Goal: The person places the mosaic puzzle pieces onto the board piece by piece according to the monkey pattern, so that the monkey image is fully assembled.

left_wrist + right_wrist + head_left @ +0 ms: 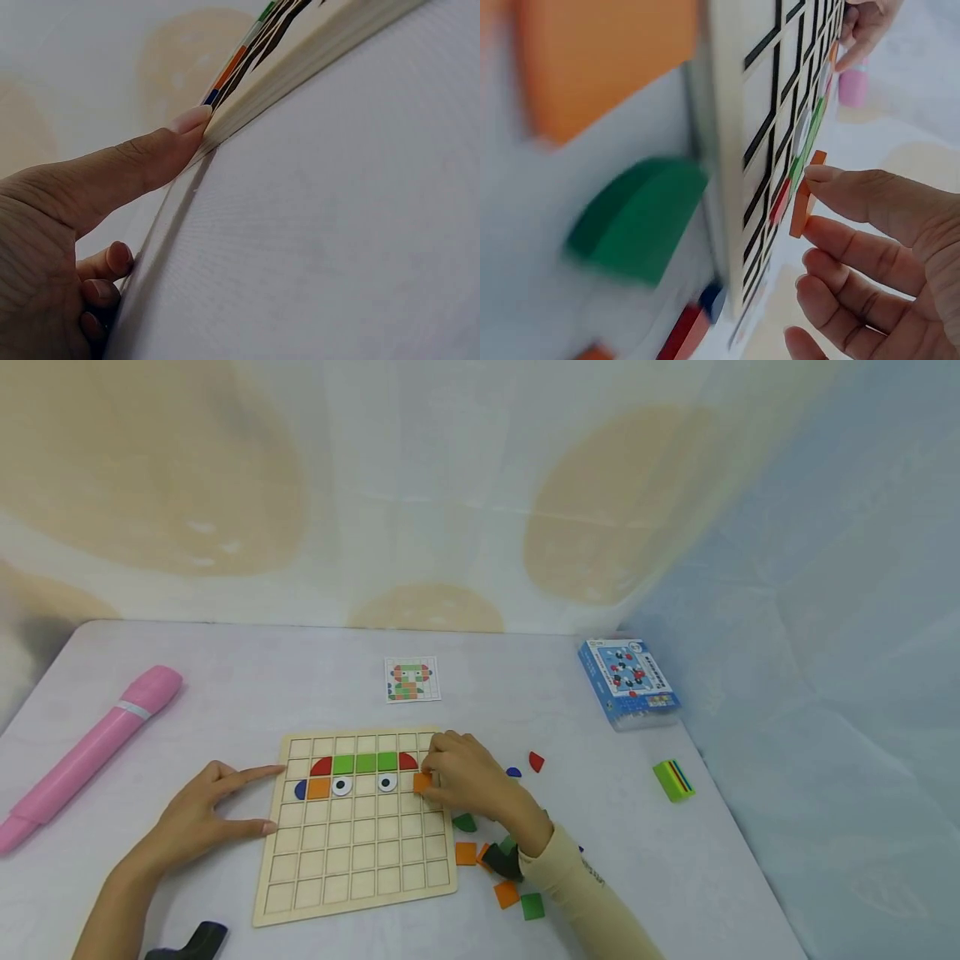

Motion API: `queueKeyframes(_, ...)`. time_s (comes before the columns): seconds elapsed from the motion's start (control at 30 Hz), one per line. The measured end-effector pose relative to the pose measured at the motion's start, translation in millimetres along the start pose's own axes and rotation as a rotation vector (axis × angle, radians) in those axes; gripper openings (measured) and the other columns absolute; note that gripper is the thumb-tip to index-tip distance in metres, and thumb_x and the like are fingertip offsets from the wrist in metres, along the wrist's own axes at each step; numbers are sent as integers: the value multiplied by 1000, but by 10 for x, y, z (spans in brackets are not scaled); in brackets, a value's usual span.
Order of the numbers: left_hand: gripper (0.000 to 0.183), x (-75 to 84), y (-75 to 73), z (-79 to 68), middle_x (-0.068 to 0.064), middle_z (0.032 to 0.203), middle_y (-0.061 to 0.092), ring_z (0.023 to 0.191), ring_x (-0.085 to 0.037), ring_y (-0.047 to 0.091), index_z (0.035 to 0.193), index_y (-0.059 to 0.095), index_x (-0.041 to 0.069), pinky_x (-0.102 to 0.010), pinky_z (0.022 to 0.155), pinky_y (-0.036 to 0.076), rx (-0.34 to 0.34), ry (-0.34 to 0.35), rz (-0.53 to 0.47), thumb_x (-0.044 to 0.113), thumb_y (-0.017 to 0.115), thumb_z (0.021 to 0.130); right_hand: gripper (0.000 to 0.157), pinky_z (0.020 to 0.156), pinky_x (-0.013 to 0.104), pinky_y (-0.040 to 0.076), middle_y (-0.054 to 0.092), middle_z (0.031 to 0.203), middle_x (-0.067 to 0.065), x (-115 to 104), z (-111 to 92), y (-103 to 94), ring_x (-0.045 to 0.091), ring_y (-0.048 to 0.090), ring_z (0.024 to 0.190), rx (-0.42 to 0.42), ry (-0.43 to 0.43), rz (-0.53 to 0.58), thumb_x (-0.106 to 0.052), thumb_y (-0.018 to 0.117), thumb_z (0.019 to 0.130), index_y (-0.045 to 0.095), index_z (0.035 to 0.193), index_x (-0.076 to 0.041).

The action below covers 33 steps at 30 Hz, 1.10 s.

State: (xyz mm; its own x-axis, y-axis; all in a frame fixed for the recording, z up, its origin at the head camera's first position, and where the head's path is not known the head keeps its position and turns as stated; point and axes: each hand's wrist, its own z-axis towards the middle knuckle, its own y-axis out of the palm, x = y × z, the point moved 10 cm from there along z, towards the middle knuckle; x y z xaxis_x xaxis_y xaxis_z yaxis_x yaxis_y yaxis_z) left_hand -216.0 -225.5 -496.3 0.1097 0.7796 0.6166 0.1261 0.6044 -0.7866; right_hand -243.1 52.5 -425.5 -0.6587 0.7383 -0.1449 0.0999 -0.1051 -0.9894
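A wooden grid board (365, 883) lies on the table. Its upper cells hold green squares (365, 763), red quarter-rounds (321, 767), two eye discs (342, 786), an orange square and a blue half-round (301, 790). Between thumb and index finger, my right hand (468, 777) pinches an orange square tile (804, 204) over the board's upper right, tilted and apart from the grid in the right wrist view. My left hand (197, 814) touches the board's left edge with a straight index finger and thumb (142, 161), spread apart.
Loose tiles lie right of the board, among them an orange square (466, 853), a green square (532, 907) and a red piece (536, 762). A pattern card (412, 680) lies behind it. Further out are a blue box (628, 681), a green block (673, 781) and a pink tube (93, 752).
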Motion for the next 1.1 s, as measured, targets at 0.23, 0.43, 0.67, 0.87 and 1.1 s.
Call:
queueKeyframes(0.23, 79, -4, 17, -4, -7, 93, 40, 81, -18, 37, 138, 60, 23, -30, 67, 27, -7, -4, -10, 48, 87, 68, 21, 85, 31, 46, 62, 101, -3, -93, 152, 114, 13, 55, 96, -29, -5, -59, -29, 74, 87, 77, 102, -14)
queueKeyframes(0.43, 79, -11, 16, -3, -6, 92, 40, 80, -18, 36, 137, 60, 23, -29, 66, 27, 3, 0, -6, 48, 88, 68, 19, 90, 33, 47, 61, 101, -3, -96, 177, 149, 14, 54, 97, -39, 12, -94, -29, 74, 89, 77, 101, -15)
queueKeyframes(0.67, 78, 0, 3, -5, -6, 92, 39, 80, -17, 36, 137, 61, 24, -29, 67, 27, 8, 4, -11, 48, 88, 68, 19, 89, 33, 46, 63, 101, -2, -119, 207, 147, 14, 55, 96, -30, 8, -71, -28, 76, 88, 77, 101, -14)
queueKeyframes(0.87, 78, 21, -7, -10, -6, 92, 40, 80, -18, 37, 137, 61, 23, -30, 67, 27, 7, 5, 1, 48, 88, 68, 20, 91, 33, 47, 63, 98, -4, -135, 214, 154, 13, 55, 95, -39, 27, -89, -33, 77, 87, 76, 97, -16)
queueKeyframes(1.1, 78, 0, 16, -15, -7, 93, 40, 81, -20, 37, 137, 61, 22, -31, 67, 27, -5, -4, -3, 48, 88, 68, 22, 87, 31, 45, 61, 98, -4, -126, 159, 135, 13, 53, 93, -74, 26, -114, -37, 73, 90, 75, 101, -18)
